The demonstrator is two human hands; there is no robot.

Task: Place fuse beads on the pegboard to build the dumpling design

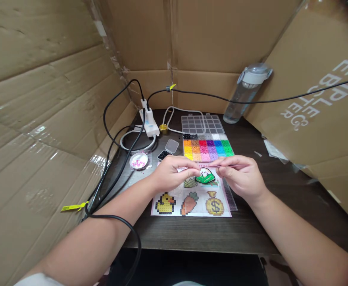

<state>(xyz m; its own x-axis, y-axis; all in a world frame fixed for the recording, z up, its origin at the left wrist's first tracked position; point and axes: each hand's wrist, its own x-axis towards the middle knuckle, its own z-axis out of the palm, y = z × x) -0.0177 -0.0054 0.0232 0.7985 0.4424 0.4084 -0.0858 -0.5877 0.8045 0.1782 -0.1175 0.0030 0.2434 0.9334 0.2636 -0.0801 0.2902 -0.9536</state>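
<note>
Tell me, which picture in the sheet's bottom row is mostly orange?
The carrot, the middle one, with green leaves on top; the duck and the money bag on either side are mostly yellow.

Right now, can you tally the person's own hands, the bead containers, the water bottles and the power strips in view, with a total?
Hands: 2 (left hand, right hand)
Bead containers: 3 (compartmented case, small box, white dish)
Water bottle: 1
Power strip: 1
Total: 7

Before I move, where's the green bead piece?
Head view, right of centre: the bead piece is between the left hand and right hand, beyond the printed money bag.
</note>
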